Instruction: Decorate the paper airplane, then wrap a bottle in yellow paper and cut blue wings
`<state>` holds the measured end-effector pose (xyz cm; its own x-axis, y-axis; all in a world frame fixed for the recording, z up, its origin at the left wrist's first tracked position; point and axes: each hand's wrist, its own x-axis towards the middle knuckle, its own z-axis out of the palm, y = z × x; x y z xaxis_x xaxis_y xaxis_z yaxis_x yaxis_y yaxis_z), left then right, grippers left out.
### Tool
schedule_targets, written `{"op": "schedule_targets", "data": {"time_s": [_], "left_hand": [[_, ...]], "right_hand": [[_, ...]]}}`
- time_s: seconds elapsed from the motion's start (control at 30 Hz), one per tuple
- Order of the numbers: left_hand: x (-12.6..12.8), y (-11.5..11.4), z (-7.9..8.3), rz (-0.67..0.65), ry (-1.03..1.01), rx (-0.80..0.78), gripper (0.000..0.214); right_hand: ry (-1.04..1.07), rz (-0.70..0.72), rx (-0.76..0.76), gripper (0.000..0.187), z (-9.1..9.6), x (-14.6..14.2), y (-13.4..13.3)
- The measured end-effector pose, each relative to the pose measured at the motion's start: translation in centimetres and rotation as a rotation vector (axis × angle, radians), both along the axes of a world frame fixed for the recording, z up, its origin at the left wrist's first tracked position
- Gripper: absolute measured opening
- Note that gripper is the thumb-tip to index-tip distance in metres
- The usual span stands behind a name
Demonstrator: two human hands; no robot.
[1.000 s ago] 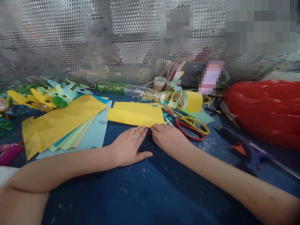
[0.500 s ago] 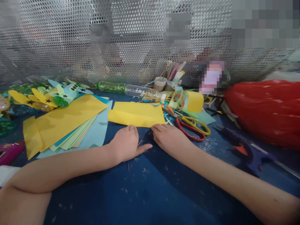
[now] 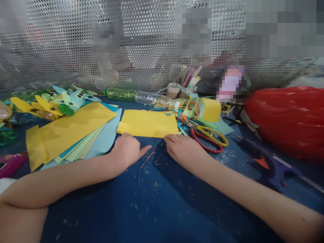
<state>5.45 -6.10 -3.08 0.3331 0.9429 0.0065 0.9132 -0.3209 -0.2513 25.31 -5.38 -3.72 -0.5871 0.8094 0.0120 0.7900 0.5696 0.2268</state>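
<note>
- The left hand (image 3: 125,152) is seen at the centre of the frame, resting on the blue table (image 3: 164,206). Its fingers are curled into a loose fist and its thumb is stretched out to the right.
- The knuckles of that hand are set against the near edge of the yellow folded sheet (image 3: 148,123). Nothing is seen to be gripped, though the fingertips are hidden beneath the hand.
- The right hand (image 3: 183,150) is laid palm down just right of centre, its fingers extended and close together. The fingertips are placed at the near right corner of the yellow folded sheet, and nothing is held.
- The yellow folded sheet is spread flat just above both hands, in the middle of the frame.
- A thin orange strip (image 3: 144,164) is found on the table between the two hands, below the left thumb.
- A fanned stack of coloured paper (image 3: 73,135) is seen at centre left, just beside the sheet.
- Scissors (image 3: 209,136) with red and yellow handles are laid right of the sheet, near the right hand.
- A clear plastic bottle (image 3: 141,97) is laid on its side above the sheet.
- A red bag (image 3: 286,118) is seen at the right edge, and a blue glue gun (image 3: 273,165) lies below it.
</note>
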Motion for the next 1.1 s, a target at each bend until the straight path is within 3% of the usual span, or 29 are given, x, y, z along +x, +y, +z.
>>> {"op": "schedule_targets", "data": {"time_s": [0.2, 0.43, 0.67, 0.73, 0.8, 0.9, 1.0, 1.1], "left_hand": [[-1.5, 0.4, -0.1, 0.032, 0.021, 0.016, 0.084], [-1.5, 0.9, 0.3, 0.184, 0.025, -0.040, 0.068], [-1.1, 0.8, 1.9, 0.199, 0.060, -0.096, 0.067], [-0.6, 0.6, 2.1, 0.147, 0.059, -0.031, 0.064], [-0.2, 0.5, 1.8, -0.014, 0.028, 0.012, 0.064], [-0.1, 0.2, 0.5, -0.302, -0.068, -0.143, 0.067], [-0.5, -0.1, -0.6, -0.315, -0.116, -0.258, 0.075], [-0.7, -0.4, -0.8, -0.255, -0.092, -0.258, 0.079]], "right_hand": [[-0.002, 0.014, 0.023, 0.025, -0.2, 0.0, 0.1], [-0.017, 0.030, 0.036, 0.025, -0.2, 0.1, 0.0], [0.034, 0.048, 0.102, 0.027, -0.7, 0.1, 0.5], [0.065, 0.052, 0.128, 0.031, -0.9, 0.2, 0.6], [0.097, 0.056, 0.145, 0.032, -0.9, 0.2, 0.6], [0.122, 0.062, 0.146, 0.035, -0.8, 0.2, 0.4], [0.112, 0.052, 0.108, 0.037, -0.4, 0.3, 0.2], [0.092, 0.010, 0.057, 0.036, 0.5, 0.4, 0.2]]}}
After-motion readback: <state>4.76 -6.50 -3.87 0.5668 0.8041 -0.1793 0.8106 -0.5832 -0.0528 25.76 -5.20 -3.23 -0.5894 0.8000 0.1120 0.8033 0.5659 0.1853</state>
